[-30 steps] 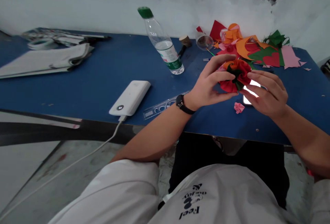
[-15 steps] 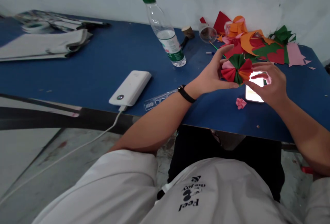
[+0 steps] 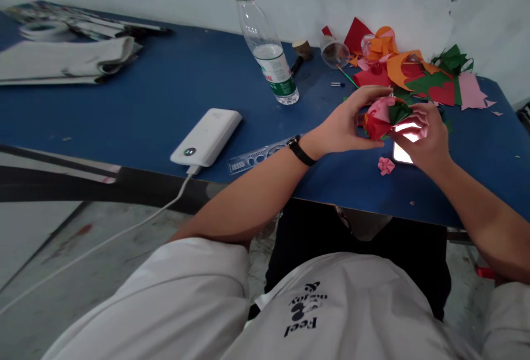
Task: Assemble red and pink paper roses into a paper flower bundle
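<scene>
Between my two hands is a folded paper flower [image 3: 380, 116] in red, pink, green and orange, held above the blue table. My left hand [image 3: 345, 120] grips its left side, thumb below and fingers over the top. On the flower's right side, my right hand [image 3: 430, 136] pinches the edge near the green part. Beneath the right hand lies a phone [image 3: 402, 154] with a bright screen, partly covered by the fingers. A small pink paper flower [image 3: 386, 166] rests on the table just below my hands.
Coloured paper scraps [image 3: 430, 78] and a tipped clear cup [image 3: 334, 54] lie at the back right. A water bottle [image 3: 275, 70] stands left of my hands. A white power bank [image 3: 207, 137] with a cable, a clear ruler [image 3: 252, 160] and folded newspaper [image 3: 62, 61] are further left.
The paper flower has been turned in my hands: its pleated face pointed at me before, and now its pink and red side shows. Both hands remain on it.
</scene>
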A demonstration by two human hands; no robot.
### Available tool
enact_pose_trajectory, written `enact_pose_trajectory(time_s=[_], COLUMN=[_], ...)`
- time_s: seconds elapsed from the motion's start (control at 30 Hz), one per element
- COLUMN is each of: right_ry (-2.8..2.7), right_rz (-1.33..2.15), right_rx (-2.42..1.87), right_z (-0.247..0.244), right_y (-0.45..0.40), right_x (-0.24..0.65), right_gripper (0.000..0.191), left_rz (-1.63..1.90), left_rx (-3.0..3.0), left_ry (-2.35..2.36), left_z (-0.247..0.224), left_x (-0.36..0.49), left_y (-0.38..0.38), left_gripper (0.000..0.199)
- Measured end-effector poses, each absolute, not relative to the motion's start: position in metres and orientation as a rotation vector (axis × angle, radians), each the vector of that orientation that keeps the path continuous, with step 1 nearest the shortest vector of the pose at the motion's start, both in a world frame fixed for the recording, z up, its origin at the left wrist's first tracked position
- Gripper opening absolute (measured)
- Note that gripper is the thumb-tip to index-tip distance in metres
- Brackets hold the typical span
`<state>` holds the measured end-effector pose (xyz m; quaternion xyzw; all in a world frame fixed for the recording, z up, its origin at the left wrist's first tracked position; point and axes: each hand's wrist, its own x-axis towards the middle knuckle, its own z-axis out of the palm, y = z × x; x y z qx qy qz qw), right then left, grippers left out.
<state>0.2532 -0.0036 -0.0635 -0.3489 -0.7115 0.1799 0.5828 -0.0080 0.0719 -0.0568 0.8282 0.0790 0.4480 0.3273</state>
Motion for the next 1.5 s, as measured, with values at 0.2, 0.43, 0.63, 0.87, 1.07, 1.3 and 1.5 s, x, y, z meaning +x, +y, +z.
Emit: enact_pose_trajectory(time_s=[0.2, 0.43, 0.63, 0.87, 1.07, 1.3, 1.5], right_ry=[-1.64, -1.81, -2.491, -2.817, -2.673, -2.201, -1.886], right_rz=[0.383, 0.361, 0.425, 0.421, 0.588, 0.649, 0.653], right_rx=[-0.892, -0.943, -1.066, -0.872, -0.641, -0.8, -0.843], right_z=[-0.065, -0.038, 0.008, -0.007, -0.023, -0.013, -0.012], right_y=[-0.002, -0.008, -0.018, -0.018, -0.023, -0.032, -0.03], right_x=[0.253, 0.265, 0.3, 0.295, 0.268, 0.265, 0.264], right_gripper=[0.057, 0.055, 0.035, 0.036, 0.007, 0.021, 0.034], left_rz=[1.012, 0.917, 0.858, 0.868, 0.803, 1.064, 1.091], left_rx=[1.993, 1.578, 1.105, 1.228, 1.456, 1.912, 2.141], left_ry=[0.215, 0.363, 0.427, 0.456, 0.343, 0.401, 0.329], left_z=[-0.047, -0.026, -0.015, -0.011, -0.036, -0.057, -0.059], left_x=[-0.003, -0.001, -0.002, -0.008, -0.014, -0.003, -0.008], left_y=[0.064, 0.037, 0.021, 0.032, 0.057, 0.069, 0.075], left_gripper=[0.123, 0.12, 0.072, 0.082, 0.092, 0.123, 0.124])
